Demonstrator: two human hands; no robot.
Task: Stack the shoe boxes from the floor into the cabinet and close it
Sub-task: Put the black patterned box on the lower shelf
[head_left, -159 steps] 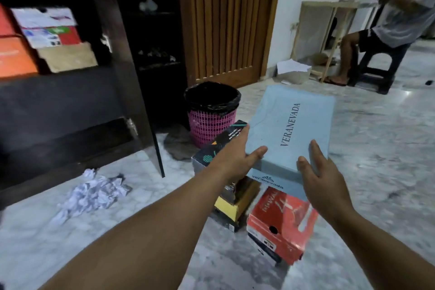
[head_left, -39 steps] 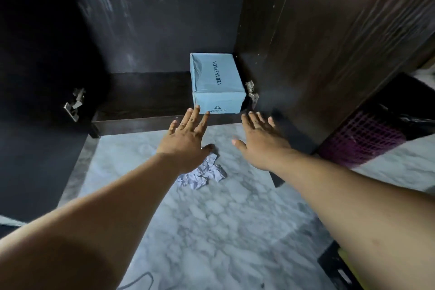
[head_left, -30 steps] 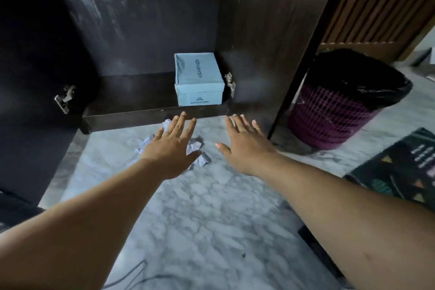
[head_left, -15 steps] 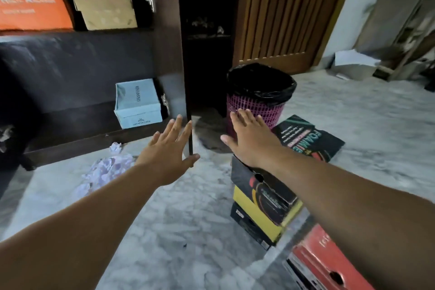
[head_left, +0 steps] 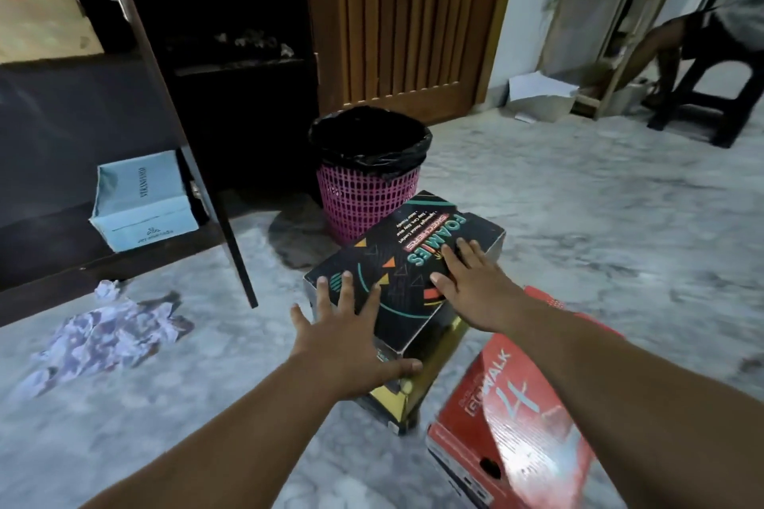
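Observation:
A black shoe box (head_left: 409, 256) with colourful print lies on top of a yellow and black box (head_left: 417, 384) on the marble floor. My left hand (head_left: 351, 339) lies spread over its near left corner, thumb along the near edge. My right hand (head_left: 471, 281) rests flat on its lid, fingers apart. A red shoe box (head_left: 508, 422) stands to the right, partly under my right forearm. The light blue shoe box (head_left: 142, 200) sits on the bottom shelf of the dark cabinet (head_left: 82, 103), whose door (head_left: 198, 161) stands open.
A pink bin (head_left: 368, 186) with a black liner stands just behind the boxes. Crumpled paper (head_left: 107, 335) lies on the floor at the left. More boxes (head_left: 41, 25) fill the upper shelf. A person sits on a stool (head_left: 719, 87) at the far right.
The light blue box went from my hands onto the bottom shelf. My view and both hands swung right from the cabinet and came down onto the black box.

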